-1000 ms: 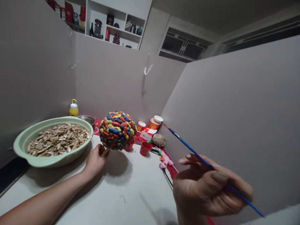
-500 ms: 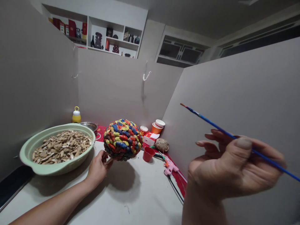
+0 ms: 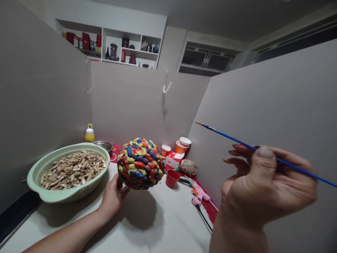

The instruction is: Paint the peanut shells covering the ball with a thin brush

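**Painted ball (image 3: 140,163) held clear of tabletop (image 3: 179,225); paintbrush (image 3: 231,138) apart from it**

Item one: the ball. It is covered in lumpy red, yellow and blue pieces, darker toward the underside, and is held over the tabletop, its shadow falling below.

The left hand (image 3: 113,195) is at the ball's lower left. Its grip is curled in at the underside and supports the ball; the exact point of contact is partly hidden.

The right hand (image 3: 268,186) is well to the ball's right and nearer the person. Its grip is pinched, thumb against fingers, around the slim blue brush. The brush slants, its reddish tip pointing up and toward the ball without touching it.

Just right of the ball, a red cup (image 3: 172,180) stands upright; I cannot make out its contents. Farther right lies a pink glue gun (image 3: 200,195) with a black cord (image 3: 205,218), partly over red cloth (image 3: 211,212).

Behind the ball and to its right, I note a ball of twine (image 3: 188,167), a red-and-white box (image 3: 173,161) and stacked paper cups (image 3: 181,147).

Left of the ball stands a pale green basin (image 3: 34,179) filled with brownish, pod-like pieces (image 3: 76,170). Behind the ball on that same side are a metal bowl (image 3: 104,144) and a yellow container (image 3: 90,135) with a white top.

Grey panels (image 3: 131,105) rise behind the ball; higher beyond them are stocked white shelves (image 3: 134,34).
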Action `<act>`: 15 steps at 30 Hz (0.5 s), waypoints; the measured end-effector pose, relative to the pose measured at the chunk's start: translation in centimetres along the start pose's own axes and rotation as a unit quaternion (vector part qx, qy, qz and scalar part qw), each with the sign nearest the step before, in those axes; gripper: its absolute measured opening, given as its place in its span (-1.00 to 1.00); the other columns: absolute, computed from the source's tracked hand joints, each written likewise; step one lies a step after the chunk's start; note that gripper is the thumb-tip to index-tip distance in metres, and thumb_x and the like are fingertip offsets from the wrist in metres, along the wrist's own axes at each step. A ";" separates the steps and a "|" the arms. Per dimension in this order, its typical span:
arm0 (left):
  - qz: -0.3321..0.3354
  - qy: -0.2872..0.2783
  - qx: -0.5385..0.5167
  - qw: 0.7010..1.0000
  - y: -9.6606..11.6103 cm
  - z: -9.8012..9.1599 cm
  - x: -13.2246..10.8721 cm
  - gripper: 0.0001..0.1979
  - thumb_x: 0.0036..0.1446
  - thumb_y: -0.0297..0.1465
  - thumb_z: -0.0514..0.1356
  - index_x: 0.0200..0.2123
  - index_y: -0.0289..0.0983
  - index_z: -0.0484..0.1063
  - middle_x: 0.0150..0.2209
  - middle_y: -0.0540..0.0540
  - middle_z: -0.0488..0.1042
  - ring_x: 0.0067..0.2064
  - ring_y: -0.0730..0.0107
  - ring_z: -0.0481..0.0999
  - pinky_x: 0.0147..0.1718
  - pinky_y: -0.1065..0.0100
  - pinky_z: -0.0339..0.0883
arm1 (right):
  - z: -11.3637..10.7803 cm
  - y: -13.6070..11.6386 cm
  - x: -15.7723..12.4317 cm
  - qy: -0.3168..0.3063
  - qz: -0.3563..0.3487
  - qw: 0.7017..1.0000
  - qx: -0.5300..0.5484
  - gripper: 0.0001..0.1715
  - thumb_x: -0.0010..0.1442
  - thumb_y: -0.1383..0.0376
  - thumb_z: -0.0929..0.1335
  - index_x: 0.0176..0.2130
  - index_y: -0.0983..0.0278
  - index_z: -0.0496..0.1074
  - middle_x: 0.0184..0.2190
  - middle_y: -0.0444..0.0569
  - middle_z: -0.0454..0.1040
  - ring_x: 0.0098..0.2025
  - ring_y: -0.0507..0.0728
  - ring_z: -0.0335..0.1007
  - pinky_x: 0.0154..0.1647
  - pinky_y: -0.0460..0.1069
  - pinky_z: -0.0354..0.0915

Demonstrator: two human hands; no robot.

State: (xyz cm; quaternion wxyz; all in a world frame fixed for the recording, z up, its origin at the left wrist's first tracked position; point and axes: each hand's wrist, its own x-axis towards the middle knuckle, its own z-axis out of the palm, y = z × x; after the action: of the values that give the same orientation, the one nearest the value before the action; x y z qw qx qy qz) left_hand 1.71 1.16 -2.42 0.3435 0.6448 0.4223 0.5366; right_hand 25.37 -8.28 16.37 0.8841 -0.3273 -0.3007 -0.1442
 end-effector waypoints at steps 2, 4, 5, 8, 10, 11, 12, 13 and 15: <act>-0.003 0.002 -0.012 1.000 -0.2 0.0 0.0 -0.64 -0.01 -0.29 0.34 -0.12 -0.29 0.50 -0.17 -0.20 0.69 -0.18 0.16 0.64 -0.11 0.20 0.55 | -0.1 0.1 0.2 -0.002 -0.007 1.000 0.000 -0.84 0.10 0.22 0.51 -0.35 0.16 0.46 -0.54 -0.14 0.48 -0.48 0.14 0.51 -0.57 0.04 0.33; -0.008 0.006 -0.027 1.000 -0.4 0.1 0.0 -0.62 -0.03 -0.31 0.35 -0.10 -0.29 0.51 -0.15 -0.22 0.69 -0.16 0.14 0.65 -0.10 0.18 0.56 | -0.2 0.0 0.3 -0.010 -0.006 1.000 0.002 -0.84 0.10 0.23 0.51 -0.36 0.18 0.47 -0.54 -0.14 0.48 -0.48 0.13 0.53 -0.57 0.03 0.34; -0.012 0.007 -0.038 0.999 -0.4 0.2 -0.1 -0.59 -0.04 -0.32 0.35 -0.08 -0.29 0.50 -0.14 -0.23 0.68 -0.15 0.13 0.65 -0.09 0.18 0.56 | -0.2 0.0 0.3 -0.015 -0.005 1.000 0.006 -0.83 0.10 0.23 0.51 -0.36 0.18 0.47 -0.55 -0.14 0.48 -0.49 0.13 0.53 -0.58 0.03 0.34; -0.022 0.014 -0.089 0.996 -0.2 0.4 -0.1 -0.54 -0.07 -0.36 0.33 -0.03 -0.29 0.49 -0.09 -0.25 0.66 -0.11 0.10 0.66 -0.08 0.16 0.57 | -0.2 0.0 0.4 -0.045 0.010 0.999 0.012 -0.80 0.11 0.19 0.53 -0.35 0.19 0.49 -0.54 -0.14 0.50 -0.49 0.13 0.52 -0.56 0.03 0.38; -0.023 0.009 -0.114 0.993 0.2 0.5 -0.2 -0.52 -0.08 -0.36 0.32 -0.02 -0.28 0.49 -0.05 -0.25 0.66 -0.10 0.09 0.66 -0.08 0.14 0.58 | -0.4 0.3 0.4 -0.058 0.011 0.998 0.008 -0.77 0.12 0.14 0.54 -0.33 0.19 0.50 -0.51 -0.13 0.51 -0.49 0.11 0.51 -0.53 0.04 0.41; -0.023 0.008 -0.120 0.992 0.4 0.5 -0.2 -0.52 -0.09 -0.36 0.32 -0.02 -0.28 0.50 -0.03 -0.26 0.65 -0.09 0.08 0.66 -0.08 0.13 0.58 | -0.5 0.5 0.4 -0.066 0.013 0.998 0.001 -0.75 0.13 0.12 0.54 -0.33 0.19 0.50 -0.50 -0.12 0.52 -0.47 0.11 0.51 -0.50 0.04 0.43; -0.025 0.009 -0.120 0.992 0.6 0.5 -0.2 -0.52 -0.10 -0.36 0.33 -0.03 -0.27 0.50 -0.03 -0.26 0.65 -0.08 0.06 0.66 -0.08 0.13 0.58 | -0.6 0.8 0.4 -0.073 0.014 0.997 -0.006 -0.72 0.13 0.09 0.55 -0.32 0.19 0.51 -0.48 -0.11 0.53 -0.47 0.11 0.51 -0.47 0.04 0.44; -0.028 0.012 -0.116 0.993 0.7 0.5 -0.2 -0.53 -0.11 -0.37 0.33 -0.04 -0.27 0.51 -0.03 -0.25 0.66 -0.06 0.05 0.66 -0.07 0.12 0.58 | -0.6 1.1 0.5 -0.078 0.015 0.997 -0.013 -0.70 0.13 0.06 0.55 -0.32 0.20 0.51 -0.48 -0.11 0.54 -0.47 0.10 0.51 -0.47 0.03 0.44; -0.038 0.022 -0.116 0.992 0.9 0.5 -0.2 -0.52 -0.12 -0.39 0.33 -0.04 -0.26 0.52 -0.04 -0.25 0.66 -0.05 0.05 0.65 -0.08 0.13 0.58 | -0.6 1.8 0.5 -0.097 0.021 0.995 -0.027 -0.65 0.12 0.02 0.56 -0.32 0.21 0.52 -0.49 -0.11 0.55 -0.49 0.09 0.50 -0.47 0.03 0.43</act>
State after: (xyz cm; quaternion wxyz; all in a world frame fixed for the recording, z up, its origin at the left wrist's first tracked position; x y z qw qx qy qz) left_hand 2.35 0.65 -1.80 0.4264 0.5727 0.3888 0.5823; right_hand 26.84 -7.41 15.41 0.8443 -0.3700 -0.3743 -0.1009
